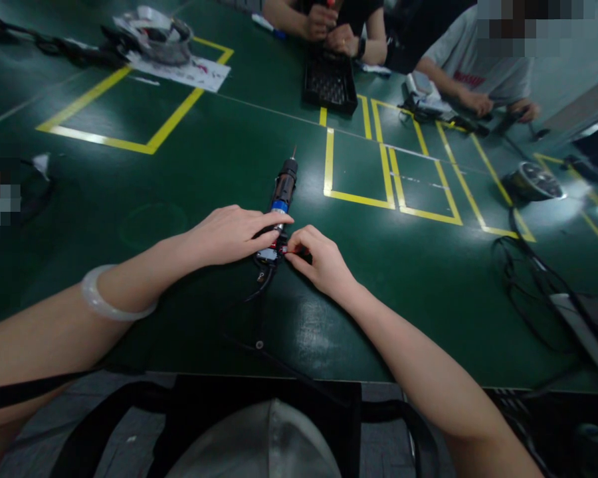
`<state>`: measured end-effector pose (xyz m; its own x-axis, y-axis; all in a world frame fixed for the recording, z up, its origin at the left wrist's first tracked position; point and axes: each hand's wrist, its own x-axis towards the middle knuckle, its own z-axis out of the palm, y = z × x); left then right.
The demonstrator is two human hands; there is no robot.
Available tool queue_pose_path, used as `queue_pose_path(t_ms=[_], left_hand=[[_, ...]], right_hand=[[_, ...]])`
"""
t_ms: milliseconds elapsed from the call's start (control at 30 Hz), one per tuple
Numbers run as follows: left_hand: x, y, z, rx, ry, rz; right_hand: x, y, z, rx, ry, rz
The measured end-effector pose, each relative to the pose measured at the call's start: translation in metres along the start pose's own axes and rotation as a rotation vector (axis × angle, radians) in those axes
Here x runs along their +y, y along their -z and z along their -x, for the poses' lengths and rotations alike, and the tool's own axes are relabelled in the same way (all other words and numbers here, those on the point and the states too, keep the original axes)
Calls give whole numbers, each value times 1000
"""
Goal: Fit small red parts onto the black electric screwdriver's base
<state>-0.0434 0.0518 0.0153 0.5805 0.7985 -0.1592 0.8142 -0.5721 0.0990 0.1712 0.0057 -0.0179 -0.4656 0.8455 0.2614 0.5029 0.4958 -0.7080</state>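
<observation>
An electric screwdriver point(285, 186) with a dark body, a blue ring and a thin bit lies on the green table, bit pointing away from me. Across its rear half rests my left hand point(232, 234), thumb and forefinger on either side of the body. My right hand point(319, 257) is at the tail end, thumb and forefinger pinched together against a small red part point(280, 248). What exactly those fingertips grip is too small to make out. A black cord point(265, 287) runs from the tail toward the table's near edge.
Yellow tape point(359, 199) marks boxes on the table point(219, 159). Beyond sit two people; a black tray point(330, 86) stands before one. A tape-filled round container point(162, 40) is at far left. A round metal object point(535, 182) and loose cables point(523, 285) lie at right.
</observation>
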Motion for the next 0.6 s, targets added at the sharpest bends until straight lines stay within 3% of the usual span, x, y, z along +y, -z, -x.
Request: queue_pose_path(t_ms=[600], left_hand=[[1, 2, 1, 12, -17, 4]], right_hand=[[-2, 4, 2, -9, 36, 37]])
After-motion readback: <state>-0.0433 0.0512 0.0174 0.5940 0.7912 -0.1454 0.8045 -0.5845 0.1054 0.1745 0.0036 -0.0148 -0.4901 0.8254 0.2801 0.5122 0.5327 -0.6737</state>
